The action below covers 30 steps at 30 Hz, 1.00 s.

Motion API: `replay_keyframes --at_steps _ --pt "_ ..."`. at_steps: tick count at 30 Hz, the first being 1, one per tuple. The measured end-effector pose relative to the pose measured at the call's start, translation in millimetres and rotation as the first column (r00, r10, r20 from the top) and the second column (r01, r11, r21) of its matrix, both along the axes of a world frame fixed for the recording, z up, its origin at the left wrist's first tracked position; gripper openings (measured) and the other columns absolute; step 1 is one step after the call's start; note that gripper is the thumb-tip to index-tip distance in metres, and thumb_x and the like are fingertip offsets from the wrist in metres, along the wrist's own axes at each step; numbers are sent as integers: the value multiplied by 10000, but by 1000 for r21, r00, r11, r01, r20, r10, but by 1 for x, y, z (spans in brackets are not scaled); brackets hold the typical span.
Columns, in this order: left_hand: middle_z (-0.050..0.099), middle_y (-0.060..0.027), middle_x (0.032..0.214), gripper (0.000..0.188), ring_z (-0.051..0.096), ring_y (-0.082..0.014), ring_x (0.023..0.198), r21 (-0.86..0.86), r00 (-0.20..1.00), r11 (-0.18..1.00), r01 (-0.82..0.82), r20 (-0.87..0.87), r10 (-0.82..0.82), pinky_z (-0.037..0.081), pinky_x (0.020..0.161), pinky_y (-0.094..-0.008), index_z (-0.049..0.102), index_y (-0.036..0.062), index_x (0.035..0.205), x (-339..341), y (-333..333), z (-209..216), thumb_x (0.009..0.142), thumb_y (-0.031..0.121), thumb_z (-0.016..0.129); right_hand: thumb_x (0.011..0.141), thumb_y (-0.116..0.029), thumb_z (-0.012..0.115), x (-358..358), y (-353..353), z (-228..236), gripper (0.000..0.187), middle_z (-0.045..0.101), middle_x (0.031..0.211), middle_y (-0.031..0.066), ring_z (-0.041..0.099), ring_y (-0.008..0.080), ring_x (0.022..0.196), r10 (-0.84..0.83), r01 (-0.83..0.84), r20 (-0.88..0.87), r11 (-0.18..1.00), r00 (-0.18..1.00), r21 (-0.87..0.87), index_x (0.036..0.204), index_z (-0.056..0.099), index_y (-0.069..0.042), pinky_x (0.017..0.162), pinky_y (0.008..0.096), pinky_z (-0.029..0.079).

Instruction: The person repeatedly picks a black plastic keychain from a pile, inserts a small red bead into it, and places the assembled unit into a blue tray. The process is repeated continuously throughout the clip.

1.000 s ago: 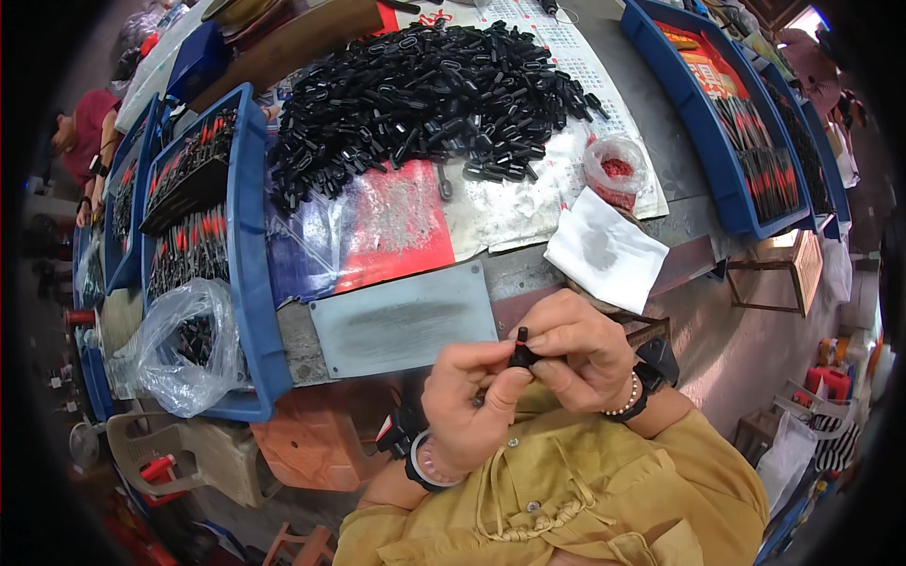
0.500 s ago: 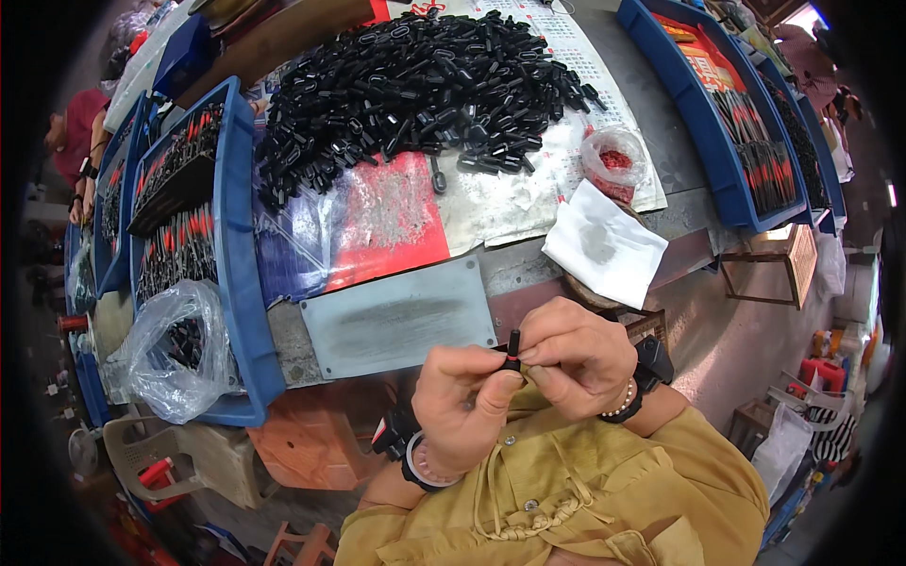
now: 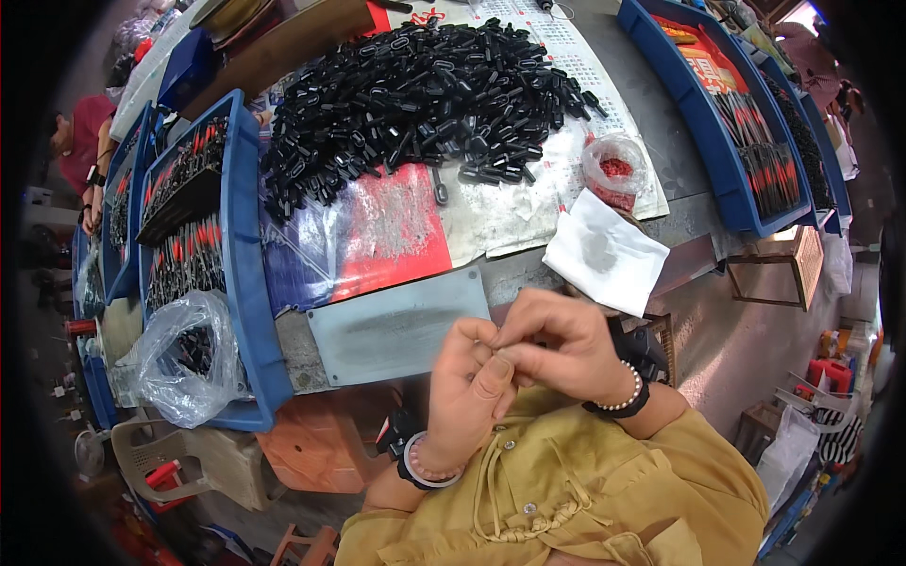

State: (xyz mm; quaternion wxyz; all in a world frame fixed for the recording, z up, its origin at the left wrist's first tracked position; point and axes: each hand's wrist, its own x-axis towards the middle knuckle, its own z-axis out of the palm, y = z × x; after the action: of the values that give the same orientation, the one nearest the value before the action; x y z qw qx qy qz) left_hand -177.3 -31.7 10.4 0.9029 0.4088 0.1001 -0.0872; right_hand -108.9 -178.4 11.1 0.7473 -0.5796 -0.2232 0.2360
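Both of my hands meet in front of my chest, just off the table's near edge. My left hand (image 3: 470, 379) is closed, thumb and fingers pressed together around a small black stick-like part that showed half a second ago and is now almost wholly hidden. From the right, my right hand (image 3: 559, 347) pinches at the left fingertips; what lies in that pinch cannot be seen. Behind them a grey metal plate (image 3: 401, 325) with a dark smudge lies at the table edge. Farther back is a large heap of small glossy black parts (image 3: 425, 104), one lying apart in front.
Blue crates (image 3: 253, 283) with black-and-orange items stand left, a clear plastic bag (image 3: 184, 373) in the nearest. Another blue crate (image 3: 746, 203) is at right. Near it are a bag of red bits (image 3: 615, 170) and a white smudged sheet (image 3: 604, 250). A person (image 3: 85, 151) works far left.
My hands have drawn closer together and slightly up. The right fingers have moved left over the left fingertips, and the black part with its red ring has gone from sight.
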Motion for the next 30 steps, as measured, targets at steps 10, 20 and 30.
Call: replay_keyframes --at_steps 10,20,30 --pt "532 -35 682 221 512 -114 541 237 995 971 38 -102 -14 398 487 -214 556 -46 1087 71 51 31 978 127 472 914 -5 556 6 -40 12 117 577 883 60 515 74 708 -249 246 -55 968 967 -52 1007 606 46 636 207 427" --pt "645 -201 720 338 630 -387 725 954 986 -290 -81 34 -162 476 656 -457 611 7 855 162 53 -7 826 337 680 822 9 610 82 -102 34 99 604 815 124 601 205 716 -289 677 695 631 659 -379 918 621 31 660 276 466" --pt "600 -161 649 291 575 -327 584 928 949 -275 -250 178 -261 443 570 -400 524 -15 782 152 59 -32 812 215 700 689 -103 616 149 -83 -13 50 619 703 168 622 377 710 284 646 726 334 626 -687 680 660 -82 627 427 484"
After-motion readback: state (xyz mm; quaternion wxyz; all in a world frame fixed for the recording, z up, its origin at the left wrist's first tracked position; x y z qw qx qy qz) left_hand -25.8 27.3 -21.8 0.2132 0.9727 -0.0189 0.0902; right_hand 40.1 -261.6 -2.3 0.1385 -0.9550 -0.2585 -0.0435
